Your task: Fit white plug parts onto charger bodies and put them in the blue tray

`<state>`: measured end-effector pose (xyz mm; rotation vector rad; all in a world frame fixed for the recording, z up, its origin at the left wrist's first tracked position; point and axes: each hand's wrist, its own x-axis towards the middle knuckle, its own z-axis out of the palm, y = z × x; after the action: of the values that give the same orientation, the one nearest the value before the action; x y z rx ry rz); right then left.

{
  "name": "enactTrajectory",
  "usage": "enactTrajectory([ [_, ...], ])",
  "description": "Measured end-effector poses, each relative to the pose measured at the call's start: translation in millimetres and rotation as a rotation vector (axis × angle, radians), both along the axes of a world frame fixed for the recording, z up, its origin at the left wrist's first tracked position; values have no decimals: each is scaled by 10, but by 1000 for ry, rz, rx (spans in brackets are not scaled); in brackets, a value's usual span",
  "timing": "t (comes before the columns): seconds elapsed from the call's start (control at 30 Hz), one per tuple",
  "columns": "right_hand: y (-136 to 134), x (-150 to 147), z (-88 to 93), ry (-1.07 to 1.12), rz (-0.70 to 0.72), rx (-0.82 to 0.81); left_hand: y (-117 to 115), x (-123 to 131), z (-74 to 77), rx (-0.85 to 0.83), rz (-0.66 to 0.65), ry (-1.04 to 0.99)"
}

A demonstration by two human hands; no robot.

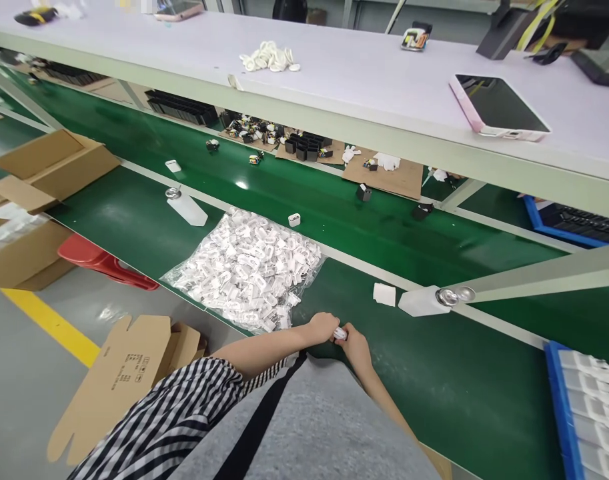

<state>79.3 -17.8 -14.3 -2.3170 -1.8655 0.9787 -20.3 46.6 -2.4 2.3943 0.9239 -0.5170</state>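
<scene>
A small white plastic piece (pixel 340 334) sat between the two hands, over the near edge of the green-topped bench (pixel 464 387). The left hand (pixel 324 327) was curled, its fingers bent in around one end of the piece; the right hand (pixel 355 345) was partly closed, pinching the other end between thumb and fingers. How firmly either gripped could not be told.

The likeliest mishap seemed a slip: the piece was small and smooth-looking, and held so near the edge that, if a pinch loosened, it might have dropped to the grey floor (pixel 194 303). The clear plastic bag full of white plastic parts (pixel 254 267), just left of the left hand, reached the near edge too, so a careless elbow could have spilled some.

To the right, a flat white square (pixel 384 294) lay near a translucent white bottle with a shiny metal top (pixel 424 302), which a wide sweep of the right arm might have knocked. A blue-rimmed tray (pixel 563 407) stood farther right. Beyond, the pale raised shelf (pixel 334 97) overhung the far side, limiting reach there.
</scene>
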Motion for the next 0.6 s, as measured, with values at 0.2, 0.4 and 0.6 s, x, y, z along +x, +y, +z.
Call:
enactTrajectory([
  [0.2, 40, -63, 105, -94, 39, -52, -66, 84, 27, 32, -61, 8],
  [0.4, -40, -90, 43, -43, 11, -65, -123, 54, -50, 83, -46, -37],
  [0.6, -3, -31, 27, -15, 24, -112, 24, -2, -22, 31, -152, -15],
])
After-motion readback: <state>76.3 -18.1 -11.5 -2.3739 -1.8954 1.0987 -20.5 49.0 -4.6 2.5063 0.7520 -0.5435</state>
